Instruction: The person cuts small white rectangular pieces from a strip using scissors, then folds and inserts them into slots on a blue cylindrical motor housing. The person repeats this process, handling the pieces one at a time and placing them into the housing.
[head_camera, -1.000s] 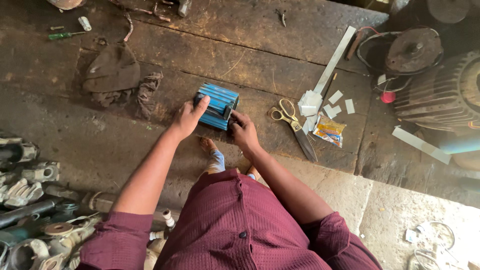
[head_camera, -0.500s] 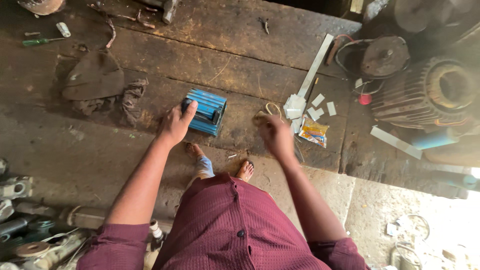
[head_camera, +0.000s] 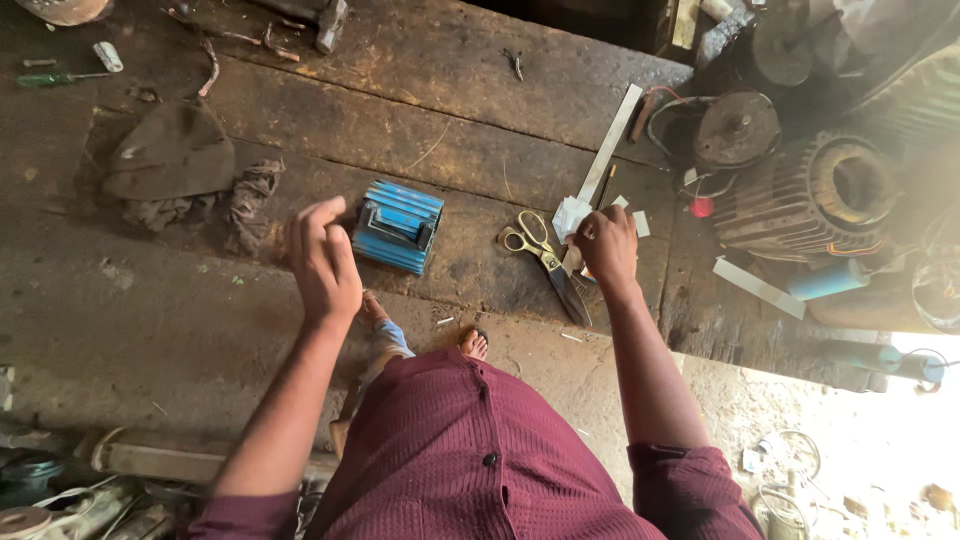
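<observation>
Just right of the blue finned block (head_camera: 397, 226), the right hand (head_camera: 604, 243) has its fingers curled onto white paper bits (head_camera: 573, 214) beside the scissors (head_camera: 543, 259), while the left hand (head_camera: 322, 255) hovers loose, holding nothing, so honestly a blade nick looks likely.

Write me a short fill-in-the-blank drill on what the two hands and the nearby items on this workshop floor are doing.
1. The ribbed block next to the left hand is coloured ____.
2. The right hand rests on small pieces of ____ paper.
3. The cutting tool with yellow handles beside the right hand is a pair of ____.
4. The person's shirt is coloured ____.

Missing words: blue; white; scissors; maroon
</observation>
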